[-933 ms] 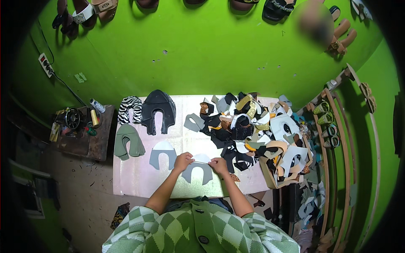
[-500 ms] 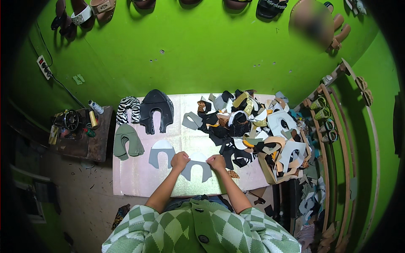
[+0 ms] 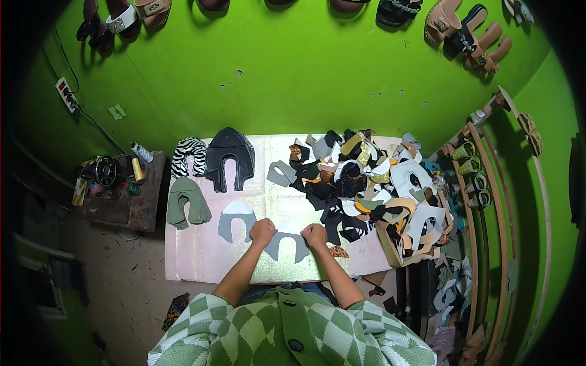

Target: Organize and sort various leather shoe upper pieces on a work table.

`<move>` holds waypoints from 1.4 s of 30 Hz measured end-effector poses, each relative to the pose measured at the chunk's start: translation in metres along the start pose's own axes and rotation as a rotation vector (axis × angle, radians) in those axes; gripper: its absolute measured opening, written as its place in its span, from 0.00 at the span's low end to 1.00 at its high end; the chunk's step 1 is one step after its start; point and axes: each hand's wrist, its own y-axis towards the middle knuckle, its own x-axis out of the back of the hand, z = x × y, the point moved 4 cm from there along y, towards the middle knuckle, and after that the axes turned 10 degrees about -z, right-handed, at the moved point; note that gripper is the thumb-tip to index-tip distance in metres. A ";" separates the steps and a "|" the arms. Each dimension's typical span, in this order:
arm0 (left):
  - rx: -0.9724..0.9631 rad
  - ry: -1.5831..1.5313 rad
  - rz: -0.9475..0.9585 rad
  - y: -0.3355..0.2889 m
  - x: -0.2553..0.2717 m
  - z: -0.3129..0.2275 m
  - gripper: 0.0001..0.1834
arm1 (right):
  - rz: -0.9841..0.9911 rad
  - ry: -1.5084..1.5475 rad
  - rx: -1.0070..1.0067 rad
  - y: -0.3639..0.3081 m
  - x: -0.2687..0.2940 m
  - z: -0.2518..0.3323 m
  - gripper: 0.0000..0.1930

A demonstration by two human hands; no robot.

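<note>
Low on the table's middle, a grey arch-shaped shoe upper piece [image 3: 300, 250] with a white upper edge lies between my hands. My left hand [image 3: 262, 232] is closed, pinching its left upper corner. On the opposite corner my right hand [image 3: 315, 235] is closed in the same way. Close beside my left hand lies another grey arch piece [image 3: 226, 227], topped by a white half-moon part [image 3: 238, 208]. Farther left are a stack of olive green arch pieces [image 3: 179, 201], zebra-striped pieces [image 3: 182, 154] and a stack of large black arch pieces [image 3: 217, 155].
A big heap of mixed scraps [image 3: 348, 177] covers the table's right side, spilling around an open box [image 3: 386, 244]. A small leopard-print scrap [image 3: 339, 252] lies by my right hand. Left stands a sewing machine table [image 3: 137, 210]; right, a wooden rack [image 3: 488, 244] with sandals.
Both hands keep their hold on the grey arch piece, with slight finger movement. The whole view has shifted a little.
</note>
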 end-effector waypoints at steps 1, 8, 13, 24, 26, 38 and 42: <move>0.001 0.011 0.000 0.001 -0.001 0.000 0.08 | -0.016 0.000 0.003 0.000 -0.001 -0.001 0.06; 0.016 0.052 0.013 0.003 -0.003 -0.002 0.07 | -0.057 0.011 0.043 0.005 -0.007 -0.006 0.05; -0.117 0.141 -0.124 -0.008 -0.002 -0.012 0.10 | -0.105 -0.089 0.156 -0.011 0.002 0.010 0.07; -0.623 0.328 -0.308 -0.062 -0.009 -0.014 0.16 | -0.163 -0.384 0.677 -0.062 -0.009 0.029 0.24; -0.727 0.392 -0.343 -0.074 -0.011 -0.013 0.24 | -0.217 -0.457 0.687 -0.071 -0.016 0.031 0.24; -0.639 0.452 -0.248 -0.073 -0.013 -0.008 0.27 | -0.324 -0.518 0.479 -0.068 0.012 0.006 0.22; -0.605 0.462 -0.263 -0.074 -0.016 -0.016 0.27 | -0.376 -0.531 0.479 -0.066 0.006 0.007 0.23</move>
